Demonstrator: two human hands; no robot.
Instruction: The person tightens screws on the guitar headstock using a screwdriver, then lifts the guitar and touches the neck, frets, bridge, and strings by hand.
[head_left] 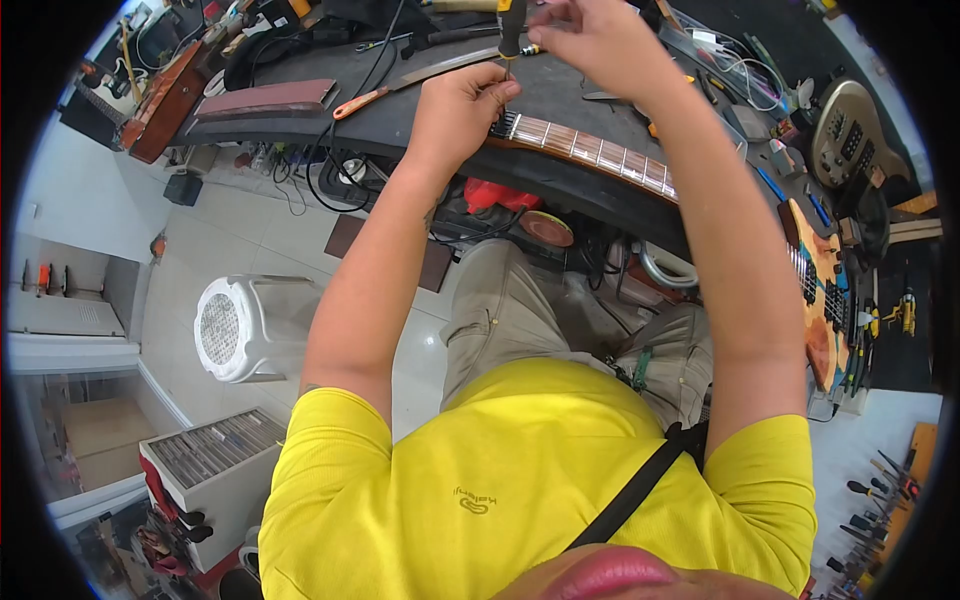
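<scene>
A guitar neck (590, 152) with a wooden fretboard lies along the front of the dark bench, its head end beneath my left hand (460, 115). The fingers of that hand are pinched together around the lower shaft of an upright screwdriver (510, 35) with a black and yellow handle. Close to the handle, on its right, is my right hand (590, 45), fingers curled and partly cut off by the top edge; I cannot make out whether it holds anything. The screwdriver's tip is hidden near the head end of the neck.
A file with an orange handle (360, 103) and a long reddish block (266, 98) lie on the bench (400, 135) at left. Guitar bodies (855, 130) and cables are at right. A white stool (235, 328) stands on the floor.
</scene>
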